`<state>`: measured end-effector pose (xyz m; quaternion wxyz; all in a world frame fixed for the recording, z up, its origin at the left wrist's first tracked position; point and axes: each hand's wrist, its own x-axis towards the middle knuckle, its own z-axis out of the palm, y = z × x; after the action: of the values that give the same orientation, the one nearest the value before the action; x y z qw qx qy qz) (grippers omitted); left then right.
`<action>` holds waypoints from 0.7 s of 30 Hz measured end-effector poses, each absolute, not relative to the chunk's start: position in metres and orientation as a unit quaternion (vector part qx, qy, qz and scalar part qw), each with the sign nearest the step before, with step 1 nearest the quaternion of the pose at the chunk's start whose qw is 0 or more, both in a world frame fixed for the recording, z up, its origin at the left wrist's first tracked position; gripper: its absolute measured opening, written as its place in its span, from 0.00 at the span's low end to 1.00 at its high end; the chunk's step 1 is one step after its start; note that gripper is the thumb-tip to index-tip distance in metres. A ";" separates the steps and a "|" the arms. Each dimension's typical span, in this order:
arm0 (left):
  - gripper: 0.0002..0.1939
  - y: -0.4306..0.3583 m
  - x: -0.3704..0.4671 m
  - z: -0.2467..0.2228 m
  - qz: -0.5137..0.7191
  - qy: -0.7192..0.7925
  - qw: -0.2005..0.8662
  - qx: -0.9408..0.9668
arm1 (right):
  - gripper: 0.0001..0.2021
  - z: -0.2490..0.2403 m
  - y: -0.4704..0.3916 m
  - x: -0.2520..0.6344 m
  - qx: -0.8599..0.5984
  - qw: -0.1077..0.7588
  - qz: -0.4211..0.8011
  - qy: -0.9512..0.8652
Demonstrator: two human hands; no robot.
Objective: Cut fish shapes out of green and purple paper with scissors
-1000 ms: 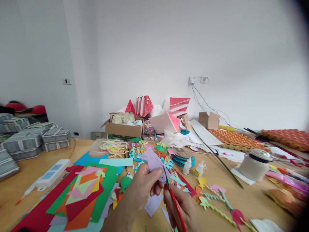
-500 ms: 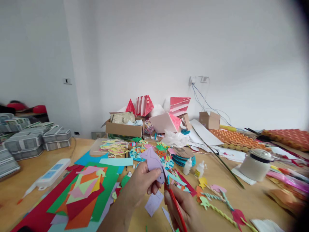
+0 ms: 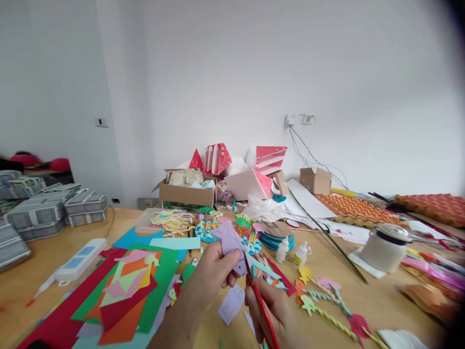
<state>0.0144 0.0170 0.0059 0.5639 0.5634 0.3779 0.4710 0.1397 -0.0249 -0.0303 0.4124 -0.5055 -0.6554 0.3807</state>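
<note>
Between thumb and fingers, my left hand (image 3: 218,269) pinches a piece of purple paper (image 3: 229,241) with drawn lines and a small dark dot near its lower end. My right hand (image 3: 272,310) grips red-handled scissors (image 3: 264,310), whose blades lie along the paper's right edge. Below the hands, a second purple sheet (image 3: 231,304) with a fish outline rests on the table. A purple scrap lies partly under my right hand. Some right-hand fingers are hidden behind the scissor handles.
Coloured paper sheets (image 3: 160,276) are piled at left beside a white glue gun (image 3: 82,259). Paper cut-outs and two small glue bottles (image 3: 282,250) sit beyond my hands. A white lidded jar (image 3: 385,249), a long stick (image 3: 330,237) and braided cords (image 3: 332,317) lie at right.
The scissors and my right hand have shifted slightly left, and the blades look closer together. The purple paper has turned slightly in my left hand.
</note>
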 end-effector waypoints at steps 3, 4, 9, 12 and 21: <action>0.10 0.016 0.015 0.006 0.466 0.382 0.564 0.565 | 0.20 -0.028 -0.025 0.140 -0.504 0.414 0.379 -0.656; 0.10 0.016 0.015 0.006 0.462 0.380 0.565 0.568 | 0.20 -0.028 -0.025 0.140 -0.504 0.417 0.379 -0.655; 0.10 0.016 0.015 0.005 0.454 0.386 0.567 0.569 | 0.21 -0.031 -0.026 0.139 -0.511 0.429 0.376 -0.643; 0.10 0.017 0.015 0.004 0.453 0.389 0.572 0.563 | 0.21 -0.033 -0.026 0.138 -0.520 0.424 0.389 -0.631; 0.10 0.019 0.012 0.003 0.455 0.374 0.592 0.550 | 0.21 -0.037 -0.023 0.139 -0.524 0.416 0.386 -0.635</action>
<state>0.0119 0.0185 0.0027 0.5923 0.5501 0.3742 0.4545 0.1391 -0.0232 -0.0365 0.4165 -0.5239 -0.6347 0.3863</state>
